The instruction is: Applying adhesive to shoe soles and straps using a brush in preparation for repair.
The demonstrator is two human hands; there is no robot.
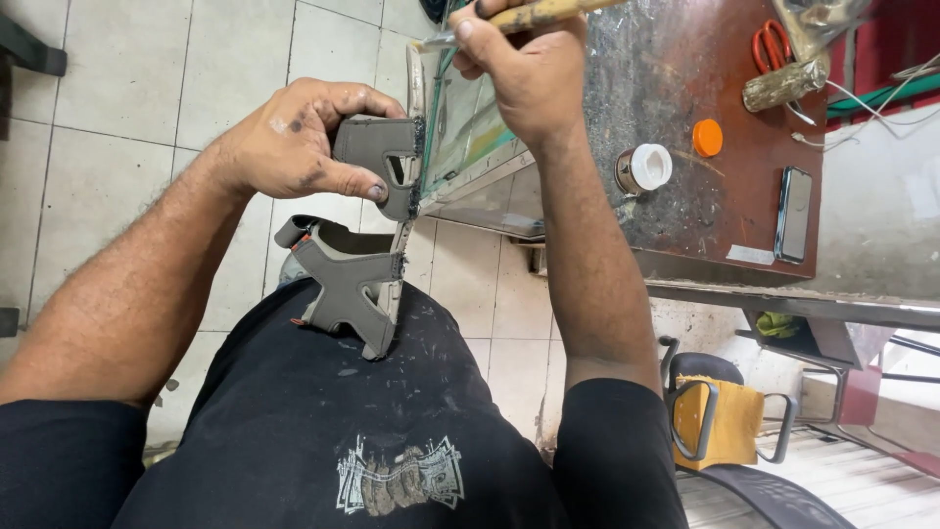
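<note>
Left hand (294,142) out in front at lap height, thumb and fingers clamped on a grey strap piece (384,159) of a sandal (348,284), pressing it to the sole edge. Sandal rests sole-up against the lap, rubbery matte grey with an orange tab. Right hand (524,73) raised, fist closed on a wooden-handled brush (529,15), tip at the sole rim. Scuffed, glue-stained tabletop (685,225) right: white-capped jar (644,168), orange lid (707,137), phone (794,214), scissors (772,44).

My sandal (357,279) straps are matt grey leather-like stuff, my brush (534,14) handle is rough wood, the table (685,88) scuffed, stained
</note>
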